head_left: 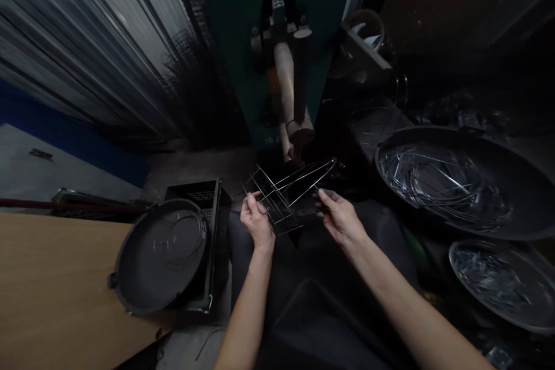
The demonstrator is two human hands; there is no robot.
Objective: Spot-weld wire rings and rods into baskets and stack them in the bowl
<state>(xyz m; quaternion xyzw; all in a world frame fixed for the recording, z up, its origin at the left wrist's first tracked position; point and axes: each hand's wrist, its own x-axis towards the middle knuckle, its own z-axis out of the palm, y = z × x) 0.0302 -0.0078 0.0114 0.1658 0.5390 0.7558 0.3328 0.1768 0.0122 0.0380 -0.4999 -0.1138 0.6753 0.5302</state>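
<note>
A thin metal wire frame (277,206), with several crossing wires, is held in front of a green machine. My left hand (256,221) is closed on the left edge of this frame, thumb on top. A long bent wire (306,176) lies across the frame and narrows to a rounded tip on the right. My right hand (342,219) pinches at the lower strand of that wire, its fingertips pressed together. The machine's thick metal arms (299,127) end just above the wires.
At right stand a large dark pan (390,193) of bent wires and a smaller dish (459,277) of short metal pieces. At left, a round black tray (160,260) rests on a dark crate (221,214) beside a tan board (56,283). The green machine (234,40) rises ahead.
</note>
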